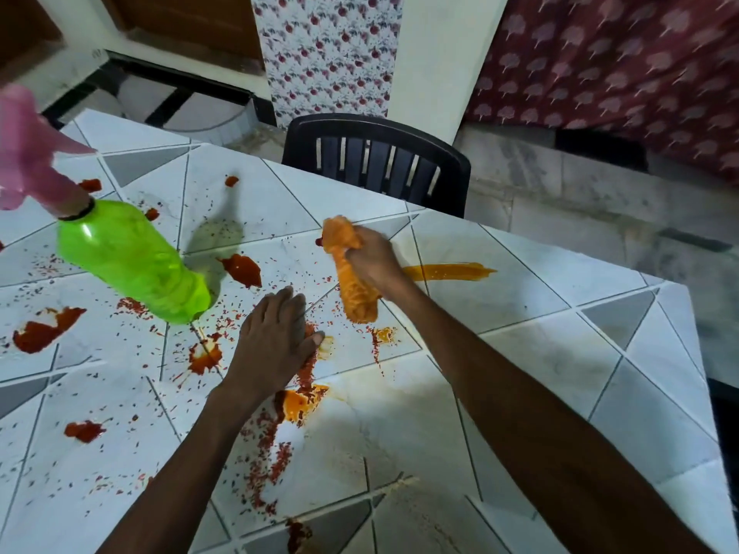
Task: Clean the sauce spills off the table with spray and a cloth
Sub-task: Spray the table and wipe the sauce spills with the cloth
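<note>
A large white tabletop patterned with grey lines and grey triangles (540, 353) is filling most of the view, its far edge running toward a black slatted plastic chair (376, 161) that is sitting tucked against that edge. Red sauce spills (40, 331) are lying scattered across the table's left half and centre as blobs and fine splatter, and an orange-yellow sauce smear (452, 271) is stretching out toward the table's right edge, just beside the right hand. A bright green translucent plastic spray bottle with a pink trigger head (128, 259) is standing on the table's left side, appearing steeply tilted in the wide lens, with its base resting among red specks and its pink head blurring toward the left edge of the view; no hand is touching it. A crumpled orange cloth (354, 281) is sitting near the table's middle, bunched into a long roll with its lower end against the surface. The right hand (372, 259) is clenching tightly around the upper part of that cloth, fingers wrapped around it. The left hand (276, 337) is lying flat, palm down, on the table just near of the bottle, fingers together and extended, holding nothing, covering part of a red streak.
</note>
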{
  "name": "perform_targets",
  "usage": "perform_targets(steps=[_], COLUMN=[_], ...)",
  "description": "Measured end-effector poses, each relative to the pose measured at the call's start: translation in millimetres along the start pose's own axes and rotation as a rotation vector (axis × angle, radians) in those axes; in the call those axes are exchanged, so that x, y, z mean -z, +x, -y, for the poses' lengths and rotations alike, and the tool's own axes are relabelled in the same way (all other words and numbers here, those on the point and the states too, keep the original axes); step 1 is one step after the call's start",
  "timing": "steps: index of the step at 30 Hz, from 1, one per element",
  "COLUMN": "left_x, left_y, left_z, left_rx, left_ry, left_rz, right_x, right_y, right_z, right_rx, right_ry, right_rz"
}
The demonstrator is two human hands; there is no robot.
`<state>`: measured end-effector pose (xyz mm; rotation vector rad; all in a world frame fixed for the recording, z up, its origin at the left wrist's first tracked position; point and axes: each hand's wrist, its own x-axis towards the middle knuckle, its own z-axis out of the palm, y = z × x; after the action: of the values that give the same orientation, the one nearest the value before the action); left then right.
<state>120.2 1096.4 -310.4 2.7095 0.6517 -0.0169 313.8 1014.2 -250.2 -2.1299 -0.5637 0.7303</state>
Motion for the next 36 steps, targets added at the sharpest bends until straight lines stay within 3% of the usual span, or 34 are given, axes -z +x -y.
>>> perform_targets(steps=[4, 8, 13, 19, 22, 27, 32, 36], left_x=[2, 6, 11, 15, 20, 28, 30, 35], left_y=[-8, -17, -20, -25, -32, -46, -57, -60], left_z=[9, 12, 13, 24, 31, 42, 56, 62], left_rx=[-0.028, -0.033, -0.027, -0.037, -0.042, -0.038, -0.06, -0.079], left_ry=[0.025, -0.015, -0.055, -0.046, -0.037, -0.023, -0.019, 0.025], left_rz=[-0.012, -0.025, -0.025, -0.014, 0.003, 0.008, 0.017, 0.025], right_x=[-35, -20, 42, 97, 76, -2, -76, -91], right_y=[-11, -35, -61, -110, -124, -116, -93, -94], right_z=[10, 16, -3, -57, -72, -35, 15, 26], right_rx=[0.046, 0.105, 0.094, -0.097, -0.199, -0.189, -0.111, -0.093], right_ry=[-0.006, 0.006, 0.065, -0.063, -0.043, 0.05, 0.095, 0.11], right_rz=[0.129, 0.115, -0.006, -0.222, -0.268, -0.259, -0.067, 0.057])
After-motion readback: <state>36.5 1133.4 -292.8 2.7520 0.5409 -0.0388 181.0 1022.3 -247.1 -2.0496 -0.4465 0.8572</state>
